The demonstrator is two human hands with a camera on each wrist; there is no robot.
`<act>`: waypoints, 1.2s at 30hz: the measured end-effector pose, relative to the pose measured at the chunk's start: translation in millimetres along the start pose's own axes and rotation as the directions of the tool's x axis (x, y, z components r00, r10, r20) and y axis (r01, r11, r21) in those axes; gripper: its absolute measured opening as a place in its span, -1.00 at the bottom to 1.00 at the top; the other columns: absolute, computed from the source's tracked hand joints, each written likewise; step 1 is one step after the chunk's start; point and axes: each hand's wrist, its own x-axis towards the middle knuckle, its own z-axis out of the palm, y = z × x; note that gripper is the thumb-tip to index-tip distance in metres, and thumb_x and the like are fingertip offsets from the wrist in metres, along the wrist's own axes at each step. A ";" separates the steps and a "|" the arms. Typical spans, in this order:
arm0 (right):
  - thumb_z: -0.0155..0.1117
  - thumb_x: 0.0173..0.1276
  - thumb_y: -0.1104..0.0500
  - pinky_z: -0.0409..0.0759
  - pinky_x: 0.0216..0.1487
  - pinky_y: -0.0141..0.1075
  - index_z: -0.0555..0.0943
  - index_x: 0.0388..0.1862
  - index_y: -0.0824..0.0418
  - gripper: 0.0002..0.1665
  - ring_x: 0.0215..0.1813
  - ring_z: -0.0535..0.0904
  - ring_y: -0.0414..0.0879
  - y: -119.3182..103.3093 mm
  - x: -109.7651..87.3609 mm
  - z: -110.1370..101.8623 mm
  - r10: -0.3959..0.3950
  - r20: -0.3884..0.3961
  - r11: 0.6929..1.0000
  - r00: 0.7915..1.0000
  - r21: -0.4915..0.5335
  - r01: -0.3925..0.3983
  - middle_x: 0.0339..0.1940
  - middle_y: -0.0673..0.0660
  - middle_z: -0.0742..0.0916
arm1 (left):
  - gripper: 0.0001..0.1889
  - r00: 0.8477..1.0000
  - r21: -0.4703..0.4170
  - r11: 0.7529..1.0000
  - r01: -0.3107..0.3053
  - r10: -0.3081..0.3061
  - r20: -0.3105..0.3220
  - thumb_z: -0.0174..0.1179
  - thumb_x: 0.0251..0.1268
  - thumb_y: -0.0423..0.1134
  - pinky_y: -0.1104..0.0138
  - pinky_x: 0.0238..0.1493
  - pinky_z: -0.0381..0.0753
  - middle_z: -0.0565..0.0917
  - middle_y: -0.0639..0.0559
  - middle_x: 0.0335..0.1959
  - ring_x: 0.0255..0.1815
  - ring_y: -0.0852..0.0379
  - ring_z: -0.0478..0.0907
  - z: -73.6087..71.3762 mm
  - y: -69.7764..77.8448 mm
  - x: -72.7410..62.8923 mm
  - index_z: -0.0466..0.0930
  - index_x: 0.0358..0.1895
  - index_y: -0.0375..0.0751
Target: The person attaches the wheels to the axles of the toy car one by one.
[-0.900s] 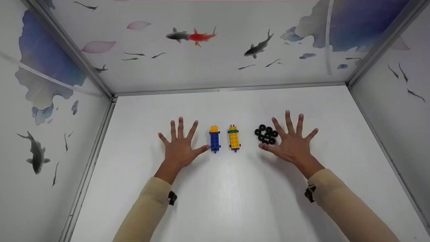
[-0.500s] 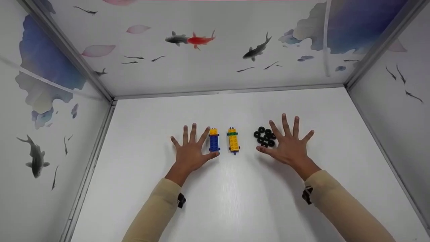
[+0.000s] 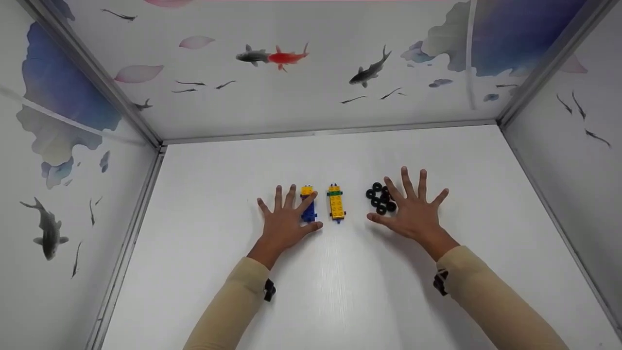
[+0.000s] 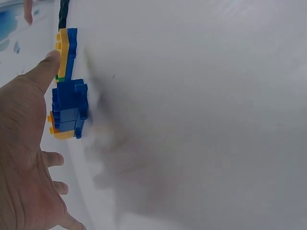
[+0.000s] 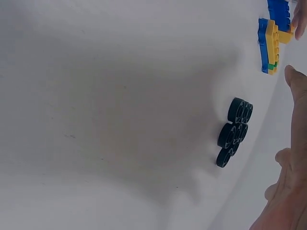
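Observation:
My left hand (image 3: 284, 224) hovers with fingers spread over a blue toy-brick car base (image 3: 308, 214) that has a yellow brick at its far end; the index finger overlaps it in the head view. Right of it lies a yellow toy-brick car base (image 3: 336, 206) with a green strip, blue underneath in the left wrist view (image 4: 73, 48). Several black toy wheels (image 3: 381, 209) lie clustered on the table further right. Beside them, fingers splayed, is my right hand (image 3: 413, 214), its index finger and thumb at the cluster's edge. Neither hand holds anything.
Everything lies on a white table (image 3: 335, 291). Low metal-edged walls printed with fish and clouds close it in at the back (image 3: 311, 107), left and right. Both forearms wear tan sleeves with a black device at each wrist.
My left hand has moved right and slightly nearer me, from beside the blue base to over it. My right hand has shifted a little left, and stays spread. The toy pieces stay put.

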 end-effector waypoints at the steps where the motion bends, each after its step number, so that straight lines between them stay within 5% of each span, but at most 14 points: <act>1: 0.07 0.26 -0.84 -0.56 0.45 0.83 -0.03 0.90 -0.17 0.43 0.86 -0.55 0.42 0.0 0.1 0.4 -0.001 0.003 1.000 1.000 -0.001 0.001 0.92 0.19 -0.20 | -0.10 1.000 0.004 1.000 -0.003 0.003 0.000 0.10 0.41 0.60 -0.73 0.57 -0.29 -0.03 -0.10 0.89 0.89 -0.41 -0.25 0.8 0.0 0.0 0.07 0.77 0.63; 28: 0.01 0.48 -0.68 -0.52 0.43 0.86 -0.04 0.90 -0.04 0.28 0.85 -0.46 0.49 11.2 -4.6 3.9 0.019 0.079 0.999 0.997 -0.031 -0.017 0.91 0.28 -0.10 | -0.28 1.000 0.056 0.998 0.019 -0.019 -0.005 0.15 0.58 0.40 -0.69 0.60 -0.11 0.33 0.05 0.78 0.82 -0.50 0.03 9.4 1.8 6.8 0.25 0.73 0.55; 36: 0.01 0.61 -0.55 -0.45 0.41 0.89 -0.04 0.90 0.03 0.17 0.85 -0.38 0.53 12.8 -5.8 3.4 0.015 0.094 0.999 0.995 -0.040 -0.011 0.90 0.31 -0.04 | -0.30 0.999 -0.061 0.998 0.029 -0.031 -0.031 0.18 0.61 0.34 -0.57 0.69 0.00 0.42 -0.04 0.73 0.77 -0.40 0.22 1.7 5.8 2.5 0.27 0.73 0.50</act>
